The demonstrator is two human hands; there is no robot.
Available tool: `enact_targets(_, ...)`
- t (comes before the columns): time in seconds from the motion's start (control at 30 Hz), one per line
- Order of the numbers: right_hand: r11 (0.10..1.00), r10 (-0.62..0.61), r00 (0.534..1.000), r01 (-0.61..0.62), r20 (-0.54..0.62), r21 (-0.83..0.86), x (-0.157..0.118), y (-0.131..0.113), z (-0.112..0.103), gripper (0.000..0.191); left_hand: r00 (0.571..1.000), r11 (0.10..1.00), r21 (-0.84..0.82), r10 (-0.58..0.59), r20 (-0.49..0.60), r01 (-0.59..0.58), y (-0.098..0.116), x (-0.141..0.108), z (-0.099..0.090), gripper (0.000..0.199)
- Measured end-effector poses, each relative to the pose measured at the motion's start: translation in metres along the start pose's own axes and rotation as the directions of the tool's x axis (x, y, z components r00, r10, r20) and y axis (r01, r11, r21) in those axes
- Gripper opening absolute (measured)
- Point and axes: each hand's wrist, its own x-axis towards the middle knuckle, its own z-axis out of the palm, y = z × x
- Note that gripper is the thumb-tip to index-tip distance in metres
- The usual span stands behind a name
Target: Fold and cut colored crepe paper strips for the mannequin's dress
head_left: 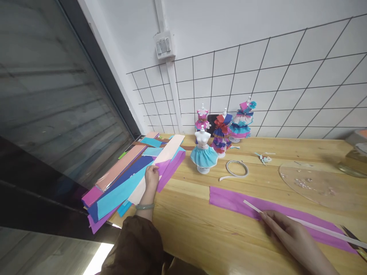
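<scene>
My left hand (151, 176) is closed over the pile of coloured strips at the left, its fingers on the purple piece (174, 168) beside a pale peach strip (170, 147). My right hand (282, 229) pinches a narrow white strip (321, 227) near one end. That strip runs over a flat purple piece (229, 198) and off toward the right edge. Behind them stands a small white dress form (202, 138) in a light blue skirt (204, 156).
Three decorated dress forms, one in red and blue (222, 130), stand near the wall grid. A white tape coil (237, 168), a clear round sheet with beads (312, 183) and scissors (351, 235) lie on the wooden table (183, 221). A glass container (355, 160) sits far right.
</scene>
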Motion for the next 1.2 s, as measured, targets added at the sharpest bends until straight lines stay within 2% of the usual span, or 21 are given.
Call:
enact_targets(0.13, 0.999, -0.024, 0.999, 0.023, -0.033, -0.024, -0.001, -0.004, -0.001, 0.039, 0.999, 1.000, 0.013, 0.027, 0.031, -0.028, -0.001, -0.001, 0.001, 0.026)
enact_targets(0.27, 0.998, -0.031, 0.999, 0.030, -0.030, -0.059, -0.001, -0.005, -0.002, 0.039, 0.996, 0.996, 0.064, 0.065, 0.053, -0.068, 0.008, -0.008, 0.002, 0.027)
enact_targets(0.33, 0.998, -0.016, 0.999, 0.014, -0.029, -0.063, -0.001, -0.005, -0.002, 0.040, 0.985, 0.978, 0.131, 0.156, 0.077, -0.165, 0.016, -0.013, 0.002, 0.022)
enact_targets(0.4, 0.999, -0.006, 1.000, 0.004, -0.031, -0.052, 0.000, -0.004, -0.002, 0.041, 0.952, 0.935, 0.191, 0.276, 0.129, -0.298, 0.023, -0.018, 0.003, 0.020)
enact_targets(0.47, 0.999, -0.001, 0.999, 0.000, -0.037, -0.035, 0.000, -0.003, -0.001, 0.042, 0.921, 0.901, 0.213, 0.343, 0.186, -0.379, 0.026, -0.020, 0.004, 0.025)
enact_targets(0.6, 1.000, 0.021, 0.998, -0.022, -0.053, -0.012, 0.000, -0.004, 0.000, 0.042, 0.917, 0.899, 0.230, 0.318, 0.240, -0.372, 0.024, -0.020, 0.007, 0.030)
enact_targets(0.77, 1.000, -0.013, 0.999, 0.013, -0.052, -0.007, -0.001, -0.007, 0.000, 0.041, 0.924, 0.907, 0.232, 0.296, 0.243, -0.351, 0.016, -0.017, 0.009, 0.026)
enact_targets(0.87, 1.000, -0.014, 0.999, 0.013, -0.051, -0.014, -0.001, -0.012, -0.001, 0.041, 0.928, 0.913, 0.218, 0.297, 0.224, -0.344, 0.019, -0.017, 0.007, 0.027)
enact_targets(0.97, 0.999, -0.034, 0.998, 0.034, -0.045, 0.004, -0.002, -0.018, -0.003, 0.042, 0.926, 0.899, 0.226, 0.348, 0.148, -0.374, 0.033, -0.019, 0.002, 0.030)
enact_targets(1.07, 0.998, -0.055, 0.997, 0.056, -0.046, 0.011, -0.002, -0.024, -0.004, 0.041, 0.892, 0.867, 0.210, 0.439, 0.107, -0.452, 0.056, -0.028, -0.001, 0.028)
enact_targets(1.13, 0.998, -0.053, 0.998, 0.053, -0.047, 0.014, -0.003, -0.028, -0.004, 0.041, 0.854, 0.848, 0.128, 0.492, 0.172, -0.514, 0.074, -0.037, 0.002, 0.024)
enact_targets(1.2, 0.998, -0.056, 0.997, 0.057, -0.049, 0.025, -0.003, -0.030, -0.004, 0.041, 0.796, 0.832, 0.005, 0.529, 0.294, -0.555, 0.091, -0.050, 0.009, 0.022)
